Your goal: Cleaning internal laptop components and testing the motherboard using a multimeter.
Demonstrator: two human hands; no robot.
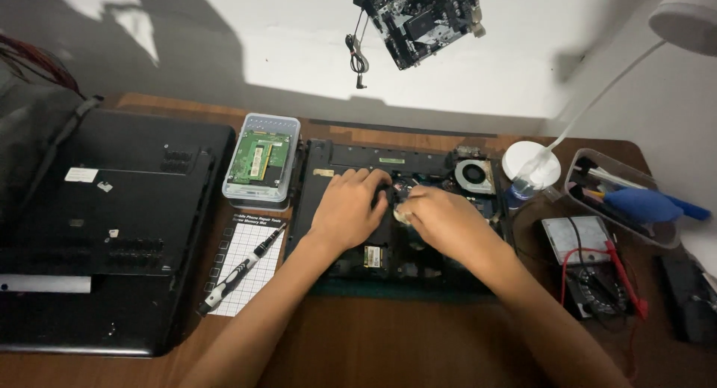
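Both hands work inside the opened laptop base (328, 209), which lies on the desk (388, 343) with its long axis running left to right across the person's front. The left hand (349, 206) rests palm down on the board, fingers curled, knuckles toward the far edge; whether it pinches anything I cannot tell. The right hand (441, 218) is closed around a small pale round part (403, 215) at its fingertips, just right of the left hand's fingers, so the two grips nearly touch. That part sits between them, nearer the right grip, over the middle of the base.

Beyond the right grip, at the base's far right corner, is the fan (473, 174). Left of the left grip lie a screwdriver (239, 271) on a gridded mat (250, 253), and a clear box (262, 164) with a green memory module. Farther left sits a black laptop cover (104, 231). Right of the right grip stands a white lamp base (530, 164), a tool tray (620, 197) and a multimeter (594, 276).
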